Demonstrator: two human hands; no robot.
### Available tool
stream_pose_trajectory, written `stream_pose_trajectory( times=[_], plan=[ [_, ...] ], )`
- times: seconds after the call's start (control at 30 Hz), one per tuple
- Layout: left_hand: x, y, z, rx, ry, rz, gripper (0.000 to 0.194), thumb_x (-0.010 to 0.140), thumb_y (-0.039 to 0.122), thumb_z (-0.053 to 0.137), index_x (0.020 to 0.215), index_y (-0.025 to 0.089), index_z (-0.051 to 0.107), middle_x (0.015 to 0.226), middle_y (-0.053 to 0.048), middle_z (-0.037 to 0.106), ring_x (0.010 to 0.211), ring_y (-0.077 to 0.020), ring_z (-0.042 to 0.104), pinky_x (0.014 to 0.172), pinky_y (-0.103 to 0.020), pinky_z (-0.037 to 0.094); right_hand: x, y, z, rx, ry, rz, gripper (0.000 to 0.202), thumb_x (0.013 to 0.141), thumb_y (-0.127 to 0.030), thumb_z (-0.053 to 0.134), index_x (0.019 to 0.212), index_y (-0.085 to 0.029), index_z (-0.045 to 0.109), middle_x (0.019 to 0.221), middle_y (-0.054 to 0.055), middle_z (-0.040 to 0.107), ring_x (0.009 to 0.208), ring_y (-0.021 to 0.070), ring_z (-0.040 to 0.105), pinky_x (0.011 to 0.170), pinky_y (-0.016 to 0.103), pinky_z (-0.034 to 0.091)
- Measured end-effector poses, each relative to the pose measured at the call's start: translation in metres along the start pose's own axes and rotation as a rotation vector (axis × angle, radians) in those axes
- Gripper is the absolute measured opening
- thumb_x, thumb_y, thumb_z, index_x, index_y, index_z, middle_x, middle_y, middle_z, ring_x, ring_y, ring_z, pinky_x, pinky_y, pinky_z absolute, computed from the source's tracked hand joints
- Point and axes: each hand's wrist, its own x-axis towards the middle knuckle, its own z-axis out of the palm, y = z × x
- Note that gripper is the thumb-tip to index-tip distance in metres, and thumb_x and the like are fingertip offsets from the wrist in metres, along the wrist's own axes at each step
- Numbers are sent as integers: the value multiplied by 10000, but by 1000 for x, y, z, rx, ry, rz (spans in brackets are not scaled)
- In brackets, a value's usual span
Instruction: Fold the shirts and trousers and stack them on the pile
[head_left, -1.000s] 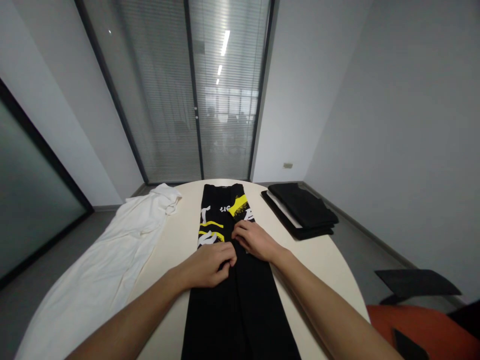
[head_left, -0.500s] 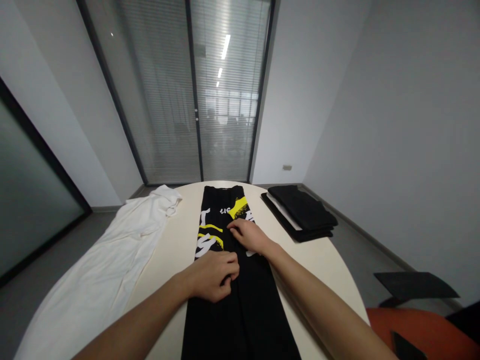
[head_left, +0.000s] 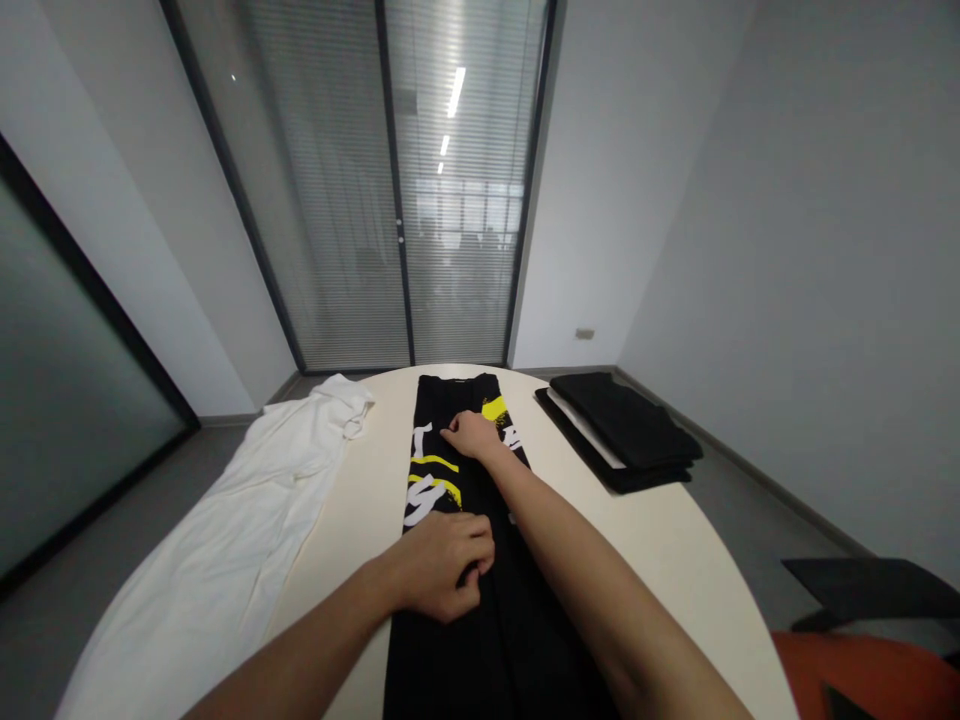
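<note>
A long black garment [head_left: 487, 610] with white and yellow print lies lengthwise in front of me, a seam or fold line running down its middle. My left hand [head_left: 448, 565] rests on its near half with the fingers curled closed. Farther up, over the printed part, my right hand [head_left: 472, 436] touches the cloth, fingers bent in towards the thumb. Whether either hand pinches fabric is hidden. My right hand and forearm cover part of the print and the garment's right side.
The garment lies on a round cream table [head_left: 637, 545]. A spread white garment [head_left: 247, 500] covers the left side. Folded dark clothes [head_left: 622, 415], one lighter layer among them, are stacked at the right. An orange chair [head_left: 862, 670] stands lower right; behind is a glass partition [head_left: 465, 300].
My right hand has moved farther up the black garment and slightly left. My left hand keeps its curled pose on the cloth. The whole view has shifted slightly.
</note>
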Motion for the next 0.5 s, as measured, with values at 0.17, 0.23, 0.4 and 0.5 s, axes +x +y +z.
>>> stream_pose_trajectory(
  times=[0.17,0.23,0.4,0.5],
  plan=[
    [-1,1,-4,-45,58,16,191,679,121,521,811,227,431,840,-6,557,777,-169,535,693,-293,434,3,6,-1,77,33,-3,238,925,-408,581,978,-188,656,959,90,724,893,221,675,791,319,482],
    [-1,2,-2,-56,69,22,193,683,115,519,816,227,434,849,-5,557,794,-169,542,713,-289,435,1,13,1,99,46,-35,217,910,-361,614,1042,-191,634,977,83,717,912,216,665,810,313,476],
    [2,4,4,-61,58,31,176,725,118,526,856,226,480,897,-6,572,832,-167,567,736,-281,444,-4,31,6,172,42,-152,324,896,-307,657,1199,-206,602,1057,69,699,987,196,649,880,307,471],
    [2,5,5,-77,68,25,175,756,119,526,893,225,508,944,-10,590,865,-167,584,772,-277,458,-5,37,3,223,21,-218,334,919,-290,627,1241,-206,599,1071,54,692,958,164,648,886,290,478]
  ],
)
